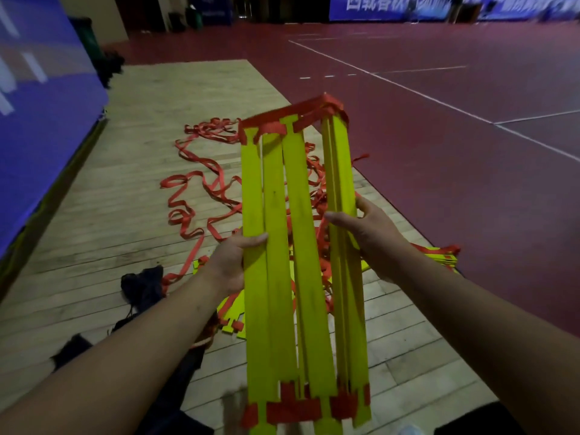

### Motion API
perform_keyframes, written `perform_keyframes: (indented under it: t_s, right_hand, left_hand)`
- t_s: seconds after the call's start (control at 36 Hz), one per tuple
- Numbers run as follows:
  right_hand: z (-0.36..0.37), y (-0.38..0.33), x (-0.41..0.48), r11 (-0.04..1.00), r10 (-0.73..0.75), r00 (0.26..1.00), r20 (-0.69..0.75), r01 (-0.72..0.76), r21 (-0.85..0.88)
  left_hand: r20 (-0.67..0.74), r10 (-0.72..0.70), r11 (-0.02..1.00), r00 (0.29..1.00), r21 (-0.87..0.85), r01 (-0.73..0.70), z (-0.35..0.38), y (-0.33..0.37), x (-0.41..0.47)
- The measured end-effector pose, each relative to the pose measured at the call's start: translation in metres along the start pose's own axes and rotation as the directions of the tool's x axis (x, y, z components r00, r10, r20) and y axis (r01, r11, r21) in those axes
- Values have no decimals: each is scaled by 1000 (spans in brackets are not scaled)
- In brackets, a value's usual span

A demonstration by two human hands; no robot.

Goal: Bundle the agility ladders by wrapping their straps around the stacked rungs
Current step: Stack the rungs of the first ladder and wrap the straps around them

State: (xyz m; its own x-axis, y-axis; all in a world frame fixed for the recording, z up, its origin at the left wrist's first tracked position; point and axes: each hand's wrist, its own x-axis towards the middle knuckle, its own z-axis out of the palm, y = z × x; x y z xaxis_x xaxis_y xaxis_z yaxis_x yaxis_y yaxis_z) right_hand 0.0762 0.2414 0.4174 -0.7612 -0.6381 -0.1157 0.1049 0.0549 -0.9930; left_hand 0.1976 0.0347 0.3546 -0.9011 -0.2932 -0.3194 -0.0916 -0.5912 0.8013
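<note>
I hold a fan of several long yellow ladder rungs (276, 246) lengthwise in front of me, joined by red straps at the far end (292, 116) and the near end (295, 409). My left hand (230, 262) grips the leftmost rungs, thumb on top. On the right, my right hand (365, 227) grips a tighter stack of rungs, fingers curled round it. More red strap (194, 196) lies tangled on the wooden floor beyond, and further yellow rungs (232, 315) lie under the held ones.
A dark cloth or bag (142, 285) lies on the wooden boards at the left. A blue padded wall (40, 120) runs along the left. Red court flooring with white lines (439, 98) spreads to the right. Another rung bundle (442, 255) lies behind my right forearm.
</note>
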Motion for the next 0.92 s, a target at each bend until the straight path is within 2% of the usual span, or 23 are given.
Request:
perform_keyframes:
  t_s: [0.11, 0.25, 0.33, 0.42, 0.5, 0.58, 0.67, 0.75, 0.83, 0.92]
  right_hand:
    - [-1, 2, 1, 998, 40, 999, 4, -40, 37]
    - [9, -2, -3, 984, 98, 981, 169, -121, 130]
    - [18, -4, -6, 986, 109, 974, 199, -132, 106]
    - [21, -2, -6, 982, 127, 977, 173, -148, 115]
    - [20, 0, -5, 980, 158, 983, 94, -167, 104]
    - [19, 1, -7, 978, 185, 980, 79, -191, 80]
    - [20, 2, -10, 986, 162, 983, 82, -164, 15]
    - [25, 3, -12, 990, 132, 988, 77, -128, -61]
    - [33, 7, -10, 983, 90, 992, 84, -75, -168]
    - [42, 12, -9, 947, 61, 995, 83, -32, -321]
  left_hand:
    - [25, -5, 1000, 1000, 12, 4, 6, 8, -5]
    - [-111, -20, 998, 994, 62, 27, 15, 5, -7]
    - [-47, -24, 996, 999, 85, 27, 21, 3, -9]
    - [-44, -38, 981, 998, 190, 46, 29, -1, -14]
    - [-7, -43, 985, 999, 168, 44, 37, -1, -17]
    - [66, -62, 991, 996, 124, 53, 39, -1, -20]
    - [90, -64, 995, 994, 81, 57, 41, -2, -21]
    - [-29, -49, 992, 998, 116, 52, 42, -5, -18]
    - [-135, -57, 998, 989, 30, 62, 46, -8, -15]
    - [-152, -19, 998, 988, 54, 27, 51, -10, -14]
